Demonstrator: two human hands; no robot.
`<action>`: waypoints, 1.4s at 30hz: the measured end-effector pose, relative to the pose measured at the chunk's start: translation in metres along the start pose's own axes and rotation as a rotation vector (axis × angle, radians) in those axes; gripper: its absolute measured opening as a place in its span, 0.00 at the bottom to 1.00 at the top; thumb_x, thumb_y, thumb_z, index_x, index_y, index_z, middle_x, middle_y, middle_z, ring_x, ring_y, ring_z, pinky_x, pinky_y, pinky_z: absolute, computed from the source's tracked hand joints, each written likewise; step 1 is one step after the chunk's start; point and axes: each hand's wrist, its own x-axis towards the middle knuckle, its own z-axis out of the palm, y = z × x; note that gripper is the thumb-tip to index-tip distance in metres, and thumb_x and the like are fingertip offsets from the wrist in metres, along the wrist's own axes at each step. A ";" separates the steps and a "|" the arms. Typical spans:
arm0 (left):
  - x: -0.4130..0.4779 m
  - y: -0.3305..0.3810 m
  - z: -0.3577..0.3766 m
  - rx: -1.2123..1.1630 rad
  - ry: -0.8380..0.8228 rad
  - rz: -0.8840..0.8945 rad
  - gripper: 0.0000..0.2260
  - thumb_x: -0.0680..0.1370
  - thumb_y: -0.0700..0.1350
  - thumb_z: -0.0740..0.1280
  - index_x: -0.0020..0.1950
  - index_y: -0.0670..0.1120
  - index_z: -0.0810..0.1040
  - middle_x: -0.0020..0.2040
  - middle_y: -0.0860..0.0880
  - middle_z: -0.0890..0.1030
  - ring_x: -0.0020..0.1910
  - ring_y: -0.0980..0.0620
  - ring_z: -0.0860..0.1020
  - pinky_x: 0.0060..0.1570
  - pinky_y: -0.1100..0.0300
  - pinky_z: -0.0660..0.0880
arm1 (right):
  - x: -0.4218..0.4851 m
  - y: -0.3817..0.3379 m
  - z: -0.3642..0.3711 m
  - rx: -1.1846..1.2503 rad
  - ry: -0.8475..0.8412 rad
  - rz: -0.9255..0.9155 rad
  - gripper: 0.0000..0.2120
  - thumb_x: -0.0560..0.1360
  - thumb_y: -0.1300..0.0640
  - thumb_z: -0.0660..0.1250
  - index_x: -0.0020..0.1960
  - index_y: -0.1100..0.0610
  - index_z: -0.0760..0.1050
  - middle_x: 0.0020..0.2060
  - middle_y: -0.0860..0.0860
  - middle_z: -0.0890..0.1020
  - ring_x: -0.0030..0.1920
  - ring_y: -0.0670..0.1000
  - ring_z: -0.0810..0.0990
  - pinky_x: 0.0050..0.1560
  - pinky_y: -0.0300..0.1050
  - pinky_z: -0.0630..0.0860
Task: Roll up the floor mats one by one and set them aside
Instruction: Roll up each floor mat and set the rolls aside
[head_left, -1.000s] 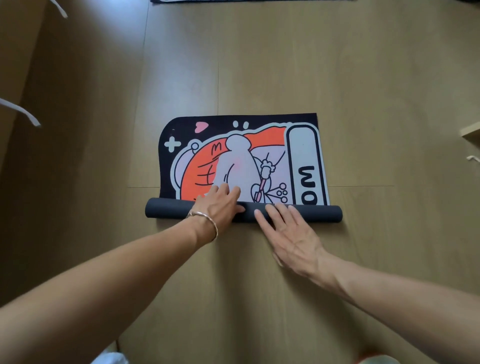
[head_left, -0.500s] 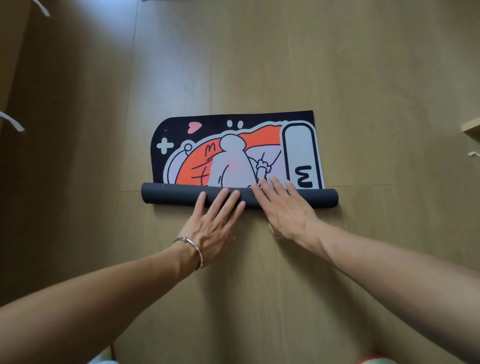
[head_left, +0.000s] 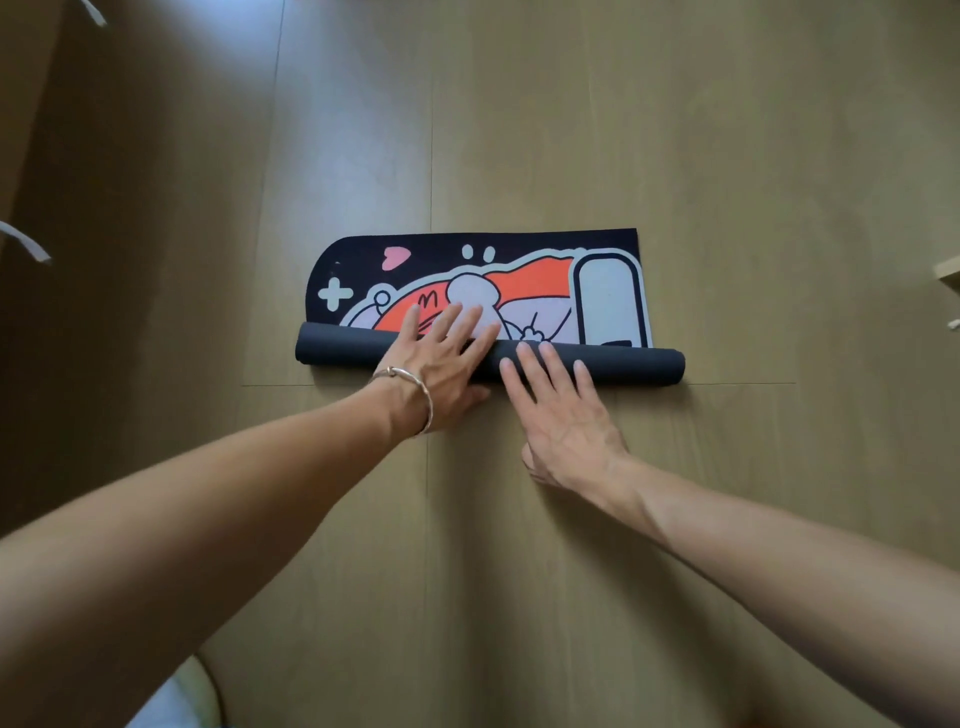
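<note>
A cartoon-printed floor mat (head_left: 608, 296) lies on the wooden floor, its near part wound into a dark grey roll (head_left: 623, 364) running left to right. Only a strip of the black, orange and white print shows beyond the roll. My left hand (head_left: 441, 364), with a silver bracelet on the wrist, lies flat over the roll, fingers straight and reaching onto the print. My right hand (head_left: 561, 410) presses the roll's near side with straight, spread fingers, the palm on the floor just behind it.
Wooden floor (head_left: 571, 130) stretches beyond the mat. A pale wooden furniture corner (head_left: 948, 273) juts in at the right edge. White straps (head_left: 26, 247) hang at the far left, beside a shadowed brown surface.
The roll has moved away from me and grown thicker, covering more of the print. My left hand slid forward over the roll onto the print; my right hand followed behind it.
</note>
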 end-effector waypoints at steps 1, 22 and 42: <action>-0.001 0.000 -0.001 0.002 0.015 -0.012 0.32 0.80 0.60 0.49 0.76 0.48 0.39 0.77 0.45 0.42 0.76 0.46 0.43 0.71 0.41 0.45 | 0.005 0.003 -0.002 0.004 -0.002 -0.001 0.42 0.76 0.52 0.61 0.77 0.56 0.34 0.77 0.56 0.38 0.76 0.58 0.36 0.73 0.59 0.43; 0.037 -0.009 -0.017 -0.084 0.115 -0.125 0.28 0.77 0.46 0.56 0.75 0.42 0.51 0.68 0.45 0.66 0.68 0.46 0.63 0.67 0.46 0.58 | 0.035 0.000 -0.017 0.049 0.069 0.120 0.44 0.76 0.52 0.62 0.77 0.58 0.34 0.75 0.60 0.35 0.75 0.63 0.36 0.72 0.62 0.42; 0.093 -0.049 -0.039 -0.229 0.027 -0.125 0.23 0.82 0.53 0.50 0.75 0.48 0.55 0.74 0.49 0.61 0.73 0.50 0.59 0.68 0.39 0.55 | 0.074 0.021 -0.068 0.372 0.075 0.145 0.38 0.75 0.59 0.59 0.78 0.58 0.41 0.77 0.55 0.40 0.76 0.56 0.38 0.75 0.59 0.41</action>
